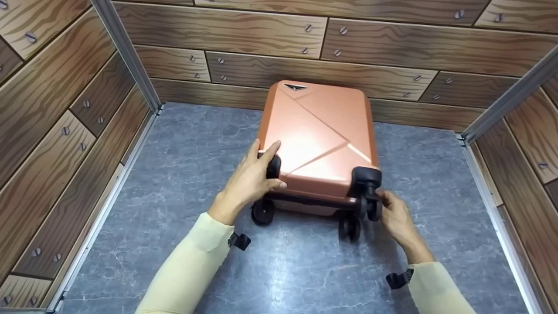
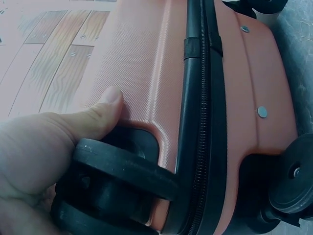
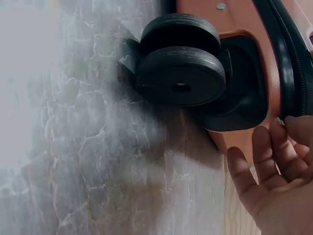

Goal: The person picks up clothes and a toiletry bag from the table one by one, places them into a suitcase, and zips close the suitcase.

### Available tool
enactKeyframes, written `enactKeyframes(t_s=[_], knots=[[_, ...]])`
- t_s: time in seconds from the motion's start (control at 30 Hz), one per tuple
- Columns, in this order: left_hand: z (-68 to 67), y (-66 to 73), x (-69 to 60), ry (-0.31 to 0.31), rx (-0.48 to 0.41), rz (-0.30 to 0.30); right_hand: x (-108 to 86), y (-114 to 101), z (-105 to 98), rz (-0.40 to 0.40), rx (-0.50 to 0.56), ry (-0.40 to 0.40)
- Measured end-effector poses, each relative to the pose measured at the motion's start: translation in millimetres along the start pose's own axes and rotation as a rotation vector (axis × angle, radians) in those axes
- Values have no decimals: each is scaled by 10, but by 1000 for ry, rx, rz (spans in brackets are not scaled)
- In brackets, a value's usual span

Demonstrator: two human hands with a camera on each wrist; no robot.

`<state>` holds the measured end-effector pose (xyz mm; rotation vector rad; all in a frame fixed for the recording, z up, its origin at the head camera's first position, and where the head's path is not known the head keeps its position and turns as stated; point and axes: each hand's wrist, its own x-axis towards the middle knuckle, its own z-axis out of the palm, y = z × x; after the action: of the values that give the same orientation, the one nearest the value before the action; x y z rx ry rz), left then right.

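An orange hard-shell suitcase (image 1: 318,126) lies flat on the floor, its wheeled end toward me. My left hand (image 1: 248,179) rests spread at its near left corner, with a black wheel housing (image 1: 273,166) between thumb and forefinger. In the left wrist view the thumb (image 2: 110,103) presses on the textured shell beside a black double wheel (image 2: 122,169). At the near right corner, my right hand (image 1: 396,216) is beside the wheels. The right wrist view shows its thumb and forefinger pinching a small shiny zipper pull (image 3: 279,120), mostly hidden, at the zipper (image 3: 293,54).
Grey marbled floor (image 1: 187,144) surrounds the suitcase. Wood-patterned walls (image 1: 244,35) with metal corner posts (image 1: 130,56) stand at the back and both sides; the suitcase's far end is close to the back wall. Lower wheels (image 1: 263,212) touch or nearly touch the floor.
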<state>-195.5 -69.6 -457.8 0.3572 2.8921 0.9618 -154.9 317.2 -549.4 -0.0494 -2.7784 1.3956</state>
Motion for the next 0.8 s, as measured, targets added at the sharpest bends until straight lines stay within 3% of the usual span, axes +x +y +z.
enactKeyframes(t_s=[0.2,0.5,0.73,0.8], knots=[[28,12,-21,22,6,6,-79,55,14,-54,-78,9],[52,16,-16,54,3,26,-309,64,155,-128,1,134],[45,24,-25,57,2,-6,-225,-32,202,49,30,181],[47,27,-26,62,3,-9,-194,-29,194,61,18,189]])
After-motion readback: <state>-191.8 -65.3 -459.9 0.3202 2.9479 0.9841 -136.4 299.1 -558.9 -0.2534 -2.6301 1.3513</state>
